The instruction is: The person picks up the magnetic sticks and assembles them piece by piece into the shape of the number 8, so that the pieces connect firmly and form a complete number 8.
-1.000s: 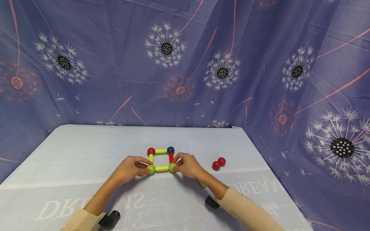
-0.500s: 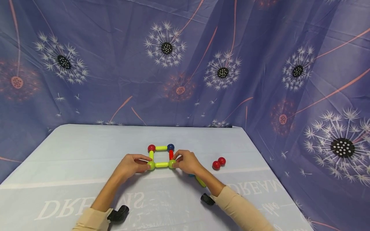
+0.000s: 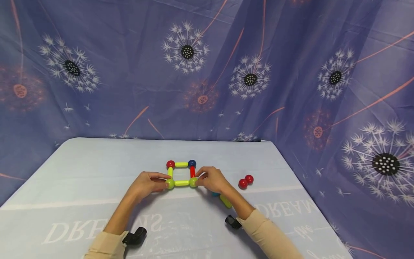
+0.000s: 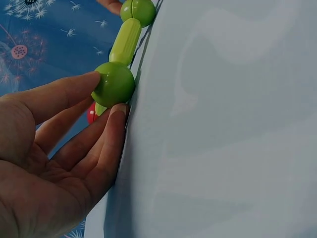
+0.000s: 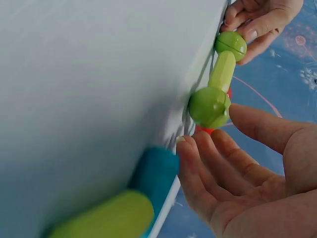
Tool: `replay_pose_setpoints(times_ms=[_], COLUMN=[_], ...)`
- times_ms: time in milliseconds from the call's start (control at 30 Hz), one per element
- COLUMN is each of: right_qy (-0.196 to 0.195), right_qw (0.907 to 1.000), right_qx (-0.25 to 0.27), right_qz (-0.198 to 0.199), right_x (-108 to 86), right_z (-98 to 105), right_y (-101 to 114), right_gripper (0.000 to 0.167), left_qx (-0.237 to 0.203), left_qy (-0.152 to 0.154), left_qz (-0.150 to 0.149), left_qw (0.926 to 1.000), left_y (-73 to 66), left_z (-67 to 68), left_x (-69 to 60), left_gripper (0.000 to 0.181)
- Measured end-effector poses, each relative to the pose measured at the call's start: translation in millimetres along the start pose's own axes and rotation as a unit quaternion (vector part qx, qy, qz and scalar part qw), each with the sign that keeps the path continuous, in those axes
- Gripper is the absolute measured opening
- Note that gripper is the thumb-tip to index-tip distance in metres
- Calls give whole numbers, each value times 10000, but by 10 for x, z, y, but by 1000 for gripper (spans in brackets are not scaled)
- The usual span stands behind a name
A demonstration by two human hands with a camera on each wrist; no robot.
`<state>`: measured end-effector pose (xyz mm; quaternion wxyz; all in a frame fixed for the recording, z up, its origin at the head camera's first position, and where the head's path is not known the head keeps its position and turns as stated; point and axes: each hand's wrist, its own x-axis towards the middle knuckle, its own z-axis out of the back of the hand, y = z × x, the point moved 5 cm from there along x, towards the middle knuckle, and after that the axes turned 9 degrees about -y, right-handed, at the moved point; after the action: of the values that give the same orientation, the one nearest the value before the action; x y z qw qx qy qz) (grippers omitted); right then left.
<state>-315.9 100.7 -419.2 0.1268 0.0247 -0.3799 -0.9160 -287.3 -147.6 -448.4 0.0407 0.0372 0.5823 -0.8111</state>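
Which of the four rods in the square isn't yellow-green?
The red rod, joining the blue ball to the green ball at the right hand. The other three rods are all yellow-green.

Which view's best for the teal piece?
Right wrist: the teal piece looks largest there, though it's blurred and partly covered by the lime rod. Head shows only a small bit of it, just below the right hand in the picture. Left wrist doesn't show it.
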Motion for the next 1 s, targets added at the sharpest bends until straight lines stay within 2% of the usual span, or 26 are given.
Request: replay_pose_setpoints(times_ms=[367,667,833,1000], right_qy=[-52,329,360,376], right_qw=[9994,9957,9920,9908], right_qx=[-348,-846,-1180,-1265], right_qz=[61,179,282,283], right_x=[-60,-196,-270,-319], right_z=[349,370,404,413], right_y=[-43,-167,-203,-211], right_gripper=[24,26,26,23], left_qx=[-167,-421,-424,-454], left_qy=[-10,39,42,9], left_qz=[160,110,109,142], left_qw=[9997,9990,9990,9989], left_y=[-1,24,23,21], left_z=[16,-18,-26,-25], left_x=[19,1,-2,-3], left_gripper=[35,35,35,34])
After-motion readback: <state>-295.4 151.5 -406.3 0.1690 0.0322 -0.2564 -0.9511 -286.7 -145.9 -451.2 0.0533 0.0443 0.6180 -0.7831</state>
